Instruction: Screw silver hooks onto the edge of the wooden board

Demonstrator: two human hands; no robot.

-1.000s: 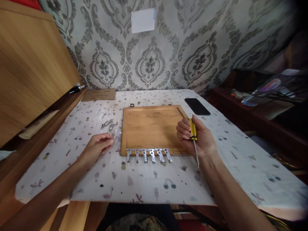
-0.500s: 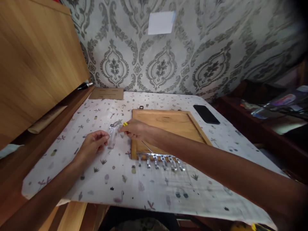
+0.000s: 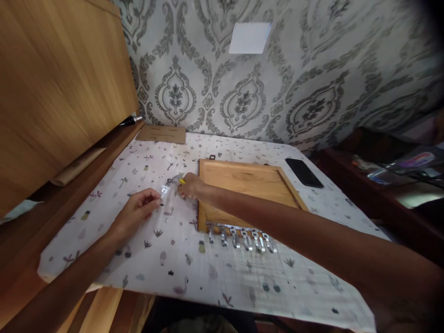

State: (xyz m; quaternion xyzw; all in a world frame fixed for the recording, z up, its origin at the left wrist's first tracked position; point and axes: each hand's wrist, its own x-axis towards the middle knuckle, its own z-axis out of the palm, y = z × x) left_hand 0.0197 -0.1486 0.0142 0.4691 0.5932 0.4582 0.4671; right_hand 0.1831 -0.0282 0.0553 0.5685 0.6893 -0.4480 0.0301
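Note:
A small clear plastic bag (image 3: 165,190), with a shiny top edge, is pinched between the thumb and fingers of my left hand (image 3: 144,206). My right hand (image 3: 191,186) is closed round a screwdriver (image 3: 182,181); a yellow part of its handle shows, while its shaft is hidden. That hand is just right of the bag, by the left edge of a framed wooden board (image 3: 243,181). Along the board's near edge runs a metal hook rail (image 3: 233,227) with several silver hooks hanging toward me. Small dark hardware (image 3: 169,181) lies beyond the bag.
A black phone (image 3: 304,172) lies on the patterned tablecloth (image 3: 145,263), right of the board. Flat brown cardboard (image 3: 161,133) rests at the back left. A dark hanger (image 3: 212,157) shows at the board's far edge. A wooden cabinet (image 3: 65,74) stands at the left.
The view has shifted, so the table appears farther right. The bag hung long below my left fingers before; now mostly its top shows. The screwdriver's shaft, visible earlier, is now hidden.

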